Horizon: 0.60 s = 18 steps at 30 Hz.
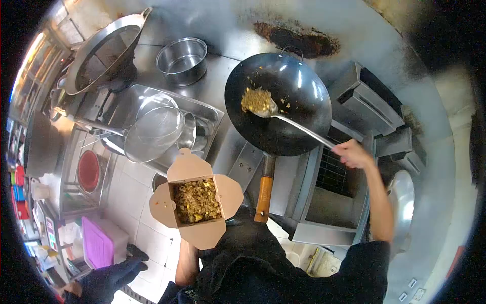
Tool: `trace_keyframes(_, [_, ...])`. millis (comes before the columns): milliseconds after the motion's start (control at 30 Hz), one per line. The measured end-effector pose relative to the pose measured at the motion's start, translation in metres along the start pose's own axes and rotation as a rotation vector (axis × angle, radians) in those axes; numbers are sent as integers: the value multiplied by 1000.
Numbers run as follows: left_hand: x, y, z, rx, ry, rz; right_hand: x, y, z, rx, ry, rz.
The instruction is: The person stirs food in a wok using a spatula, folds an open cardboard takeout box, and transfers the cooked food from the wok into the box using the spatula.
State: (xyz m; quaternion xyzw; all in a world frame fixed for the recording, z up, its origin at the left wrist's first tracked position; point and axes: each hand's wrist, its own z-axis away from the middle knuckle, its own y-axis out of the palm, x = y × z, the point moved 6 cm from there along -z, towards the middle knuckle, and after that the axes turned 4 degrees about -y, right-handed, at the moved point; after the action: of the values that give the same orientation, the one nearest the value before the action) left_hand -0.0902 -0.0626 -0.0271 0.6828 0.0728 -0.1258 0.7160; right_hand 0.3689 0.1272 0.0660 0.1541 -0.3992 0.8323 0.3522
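My right hand (353, 154) is closed around the end of a long metal ladle (304, 130). Its bowl carries a heap of fried rice (257, 100) inside a dark wok (298, 137), where a few loose grains and bits are scattered. The wok's wooden handle (264, 197) points toward me, with no hand on it. In front of my body, an open brown takeout box (203, 237) is held up, its flaps spread and fried rice (196, 200) filling it. My left forearm (187, 264) leads up beneath this box; the box hides the fingers.
Left of the wok are a steel pot (182, 76), a mesh strainer (152, 139) over a steel basin (210, 124), and a large second wok (81, 76). A purple-lidded bin (97, 242) stands on the floor near another person's dark-clothed legs (114, 273). Burner equipment (329, 223) lies right.
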Motion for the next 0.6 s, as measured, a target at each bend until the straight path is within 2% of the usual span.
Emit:
trace_keyframes(33, [-3, -2, 1, -15, 3, -4, -7, 12, -8, -10, -116, -101])
trace_keyframes(100, [-6, -6, 3, -41, 11, 0, -19, 17, -28, -115, -141, -135])
trace_keyframes(167, [-10, -8, 6, -65, 19, 6, -2, 35, -31, -178, -253, -166])
trace_keyframes(333, [-16, -12, 1, -125, 17, 16, 13, 30, -50, -343, -436, -60])
trace_keyframes(567, [-16, -14, -32, -213, -52, 49, 7, 32, -53, -370, -482, -47])
trace_keyframes(600, [-15, -13, -41, -220, -68, 53, 3, 35, -49, -347, -400, -193])
